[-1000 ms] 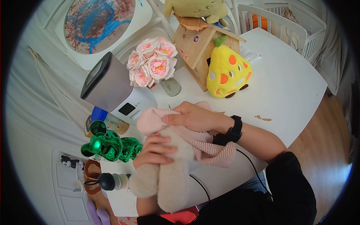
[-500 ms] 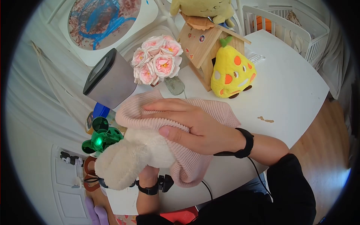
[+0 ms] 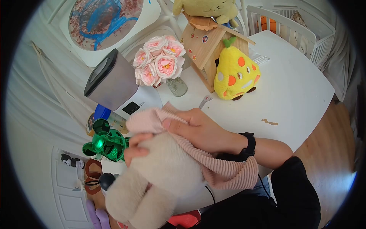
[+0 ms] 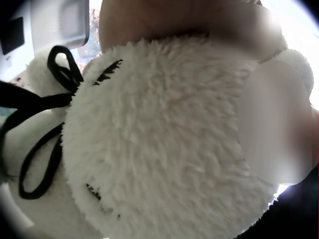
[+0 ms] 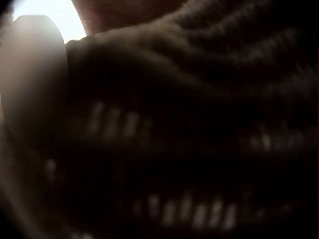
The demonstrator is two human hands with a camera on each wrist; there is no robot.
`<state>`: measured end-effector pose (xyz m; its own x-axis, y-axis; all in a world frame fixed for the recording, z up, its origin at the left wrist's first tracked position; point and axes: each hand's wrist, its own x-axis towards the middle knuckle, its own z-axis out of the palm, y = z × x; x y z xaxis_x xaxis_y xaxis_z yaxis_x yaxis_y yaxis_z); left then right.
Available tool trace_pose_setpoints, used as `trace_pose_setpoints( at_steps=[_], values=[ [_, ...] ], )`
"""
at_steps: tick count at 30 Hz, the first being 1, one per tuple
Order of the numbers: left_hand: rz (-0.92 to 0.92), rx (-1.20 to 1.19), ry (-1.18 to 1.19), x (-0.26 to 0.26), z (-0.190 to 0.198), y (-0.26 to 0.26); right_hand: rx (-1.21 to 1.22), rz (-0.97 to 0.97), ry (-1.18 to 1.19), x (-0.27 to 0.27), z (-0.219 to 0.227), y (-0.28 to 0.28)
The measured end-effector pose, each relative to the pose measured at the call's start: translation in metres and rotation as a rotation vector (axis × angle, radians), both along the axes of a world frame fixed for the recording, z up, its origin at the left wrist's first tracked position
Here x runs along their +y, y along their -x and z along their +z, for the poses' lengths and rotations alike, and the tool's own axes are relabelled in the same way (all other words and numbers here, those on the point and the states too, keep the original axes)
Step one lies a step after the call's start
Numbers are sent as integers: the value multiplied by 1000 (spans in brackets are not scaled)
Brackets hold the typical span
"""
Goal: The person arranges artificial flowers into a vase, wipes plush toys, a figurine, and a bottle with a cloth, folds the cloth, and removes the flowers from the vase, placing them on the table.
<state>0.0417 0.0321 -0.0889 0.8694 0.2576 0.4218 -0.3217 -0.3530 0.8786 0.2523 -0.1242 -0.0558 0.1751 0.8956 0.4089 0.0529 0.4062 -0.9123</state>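
A cream plush toy with two long fluffy ears hangs over the table's near side, ears toward the lower left. Fingers of my left hand curl round its far side; the rest of that hand is hidden behind it. My right hand pinches a pink ribbed cloth between thumb and fingers against the plush, and the cloth drapes below the wrist. In the left wrist view, the plush's fluffy round head shows dark stitched marks beside a black ribbon bow. Dark, blurred ribbed fabric fills the right wrist view.
On the white table stand a yellow plush, a wooden house, pink flowers in a glass vase, a grey-and-white appliance and a shiny green bear figure. A black cable runs near the front edge.
The plush has turned and moved lower, its ears now pointing down. My left fingers have come into view on its far side; my right hand has shifted its hold along the pink cloth.
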Motion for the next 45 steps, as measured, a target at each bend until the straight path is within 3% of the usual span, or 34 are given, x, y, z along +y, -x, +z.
trace_pose_setpoints(
  at_steps=[2, 3, 6, 7, 9, 10, 12, 13, 15, 17, 18, 19, 22, 26, 28, 30, 32, 37, 40, 42, 44, 45],
  values=[
    [434, -366, -12, -42, 27, -41, 380, -40, 89, -8, 15, 1],
    [435, -371, -12, -38, 21, -38, 375, -39, 88, -11, 21, 3],
    [746, -14, 78, -13, -22, -17, 456, -214, -77, -12, 24, 3],
    [746, -17, 79, -8, -34, -13, 453, -214, -78, -13, 25, 4],
    [556, -176, 372, -9, -40, -12, 256, -407, -167, -16, 26, 7],
    [556, -173, 373, -13, -41, -8, 258, -408, -165, -13, 22, 5],
    [294, 77, 72, -42, -9, -12, 138, -427, -250, -6, 13, -3],
    [296, 76, 73, -41, -11, -12, 137, -425, -249, -7, 13, 1],
    [294, 3, 198, -35, -20, -12, -625, -588, -356, -14, 15, 15],
    [293, -30, 261, -39, -17, -14, -730, -550, -338, -17, 14, 27],
    [309, -62, 428, -46, -6, -19, -832, -513, -322, -18, 14, 31],
    [323, -94, 594, -51, 4, -22, -829, -514, -323, -18, 15, 31],
    [261, -109, 591, -59, 19, -23, -847, -505, -390, -17, 16, 30],
    [229, -213, 710, -62, 16, -21, -679, -499, -486, -13, 13, 17],
    [279, -221, 628, -63, 13, -14, -587, -494, -519, -12, 12, 12],
    [330, -228, 546, -62, 9, -2, -386, -529, -394, -11, 11, 3],
    [456, -346, 484, -59, 6, 9, -410, -510, -389, -4, 6, -14],
    [365, -550, 486, -52, 20, 20, -349, -513, -304, 7, 0, -34],
    [319, -595, 466, -41, 25, 23, -302, -669, -290, 4, 6, -56],
    [676, -685, 476, -45, 37, 14, -195, -700, -267, -5, 15, -66],
    [689, -701, 480, -48, 45, 11, -86, -736, -241, -10, 22, -65],
    [704, -715, 482, -50, 48, 10, -10, -729, -340, -12, 25, -60]
  ],
)
